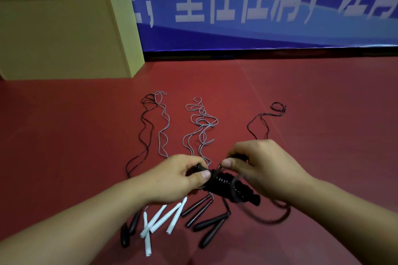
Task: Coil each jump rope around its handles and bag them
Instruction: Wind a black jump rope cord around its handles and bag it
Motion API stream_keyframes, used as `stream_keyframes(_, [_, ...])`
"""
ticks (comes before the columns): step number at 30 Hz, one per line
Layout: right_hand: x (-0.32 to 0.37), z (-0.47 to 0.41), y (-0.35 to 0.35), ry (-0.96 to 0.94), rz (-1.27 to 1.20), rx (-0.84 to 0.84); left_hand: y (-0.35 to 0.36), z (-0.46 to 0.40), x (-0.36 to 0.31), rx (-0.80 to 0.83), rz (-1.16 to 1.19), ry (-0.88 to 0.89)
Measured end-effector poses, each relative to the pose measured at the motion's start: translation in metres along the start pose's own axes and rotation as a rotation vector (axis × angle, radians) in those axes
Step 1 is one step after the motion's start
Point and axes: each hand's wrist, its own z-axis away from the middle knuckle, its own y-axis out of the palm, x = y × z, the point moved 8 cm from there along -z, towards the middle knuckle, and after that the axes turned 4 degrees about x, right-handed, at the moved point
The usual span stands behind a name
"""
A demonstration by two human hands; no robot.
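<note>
The left hand (179, 175) grips one end of a pair of black jump-rope handles wound with black cord (224, 183), thumb pressed on top. The right hand (261, 164) pinches that cord just above the coil, and a loose loop hangs below it. Beneath them, on the red floor (75, 135), lie white plastic handles (160, 221), more black tapered handles (207, 225), and uncoiled grey cords (200, 129) and black cords (144, 127). A tan wooden box (64, 34) stands far left.
</note>
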Motion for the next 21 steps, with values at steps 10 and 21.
stream_keyframes(10, [-0.033, -0.007, -0.006, 0.165, -0.072, 0.078, 0.012, 0.002, -0.017, 0.157, 0.018, 0.051])
stream_keyframes(21, [-0.041, -0.005, 0.007, 0.166, -0.599, 0.178, 0.019, 0.002, -0.032, 0.231, 0.360, 0.090])
